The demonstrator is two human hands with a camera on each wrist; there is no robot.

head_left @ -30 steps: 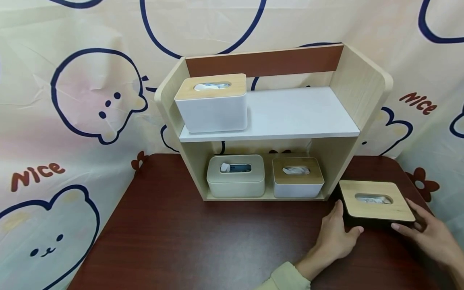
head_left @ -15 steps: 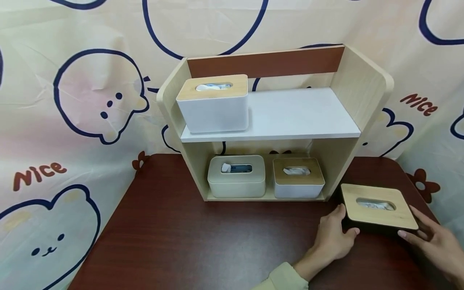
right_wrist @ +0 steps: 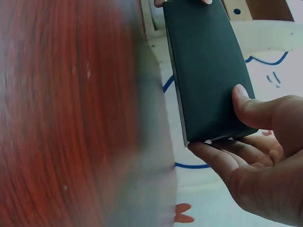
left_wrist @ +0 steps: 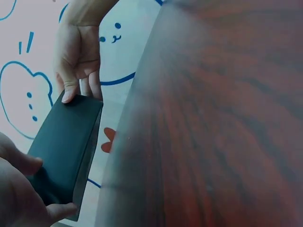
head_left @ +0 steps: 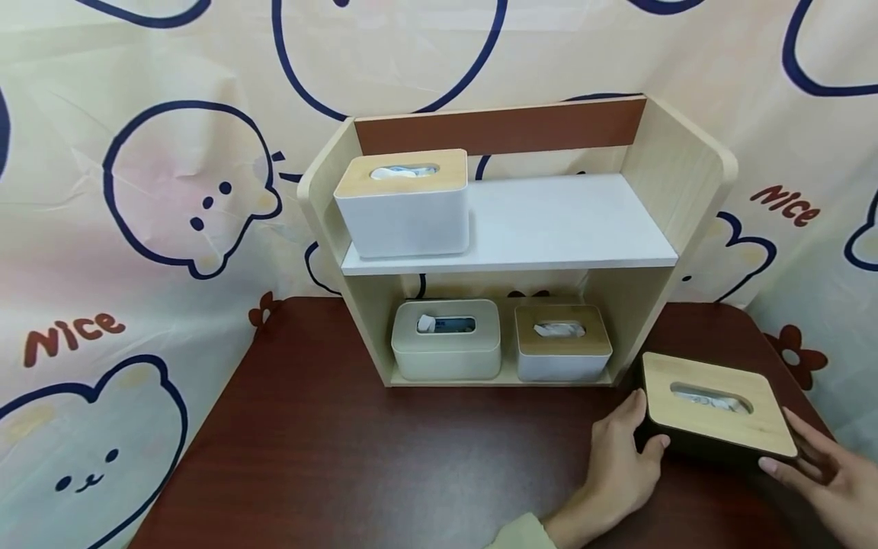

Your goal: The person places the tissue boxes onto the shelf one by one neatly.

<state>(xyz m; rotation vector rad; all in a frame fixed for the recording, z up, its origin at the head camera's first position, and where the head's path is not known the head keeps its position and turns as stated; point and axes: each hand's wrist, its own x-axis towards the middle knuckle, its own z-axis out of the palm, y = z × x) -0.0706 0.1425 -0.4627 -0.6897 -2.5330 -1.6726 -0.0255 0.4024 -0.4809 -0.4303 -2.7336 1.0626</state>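
Landmark: wooden shelf unit [head_left: 675,179] standing on the dark red table [head_left: 384,465]
Held thing: black tissue box [head_left: 713,446] with a bamboo lid [head_left: 713,418], on the table just right of the shelf unit's foot and in front of it
Its contents: white tissue showing in the oval lid slot
Long axis: runs left to right across the table, right end swung a little toward the person; lid faces up
Left hand [head_left: 620,465]: grips the box's left end, thumb on the near side, fingers curled round the end wall
Right hand [head_left: 823,473]: grips the right end, thumb on the near side wall and fingers under the corner, as the right wrist view shows [right_wrist: 255,156]
Upper shelf: white tissue box [head_left: 405,206] with bamboo lid at its left end, tissue in the slot
Lower shelf, left: cream tissue box [head_left: 446,341], a tuft of tissue at the slot's left end
Lower shelf, right: small white tissue box [head_left: 562,343] with bamboo lid, tissue in the slot
Writing: "Nice" in red-brown on the cartoon backdrop [head_left: 171,191], left of the shelf unit low down and again to its right
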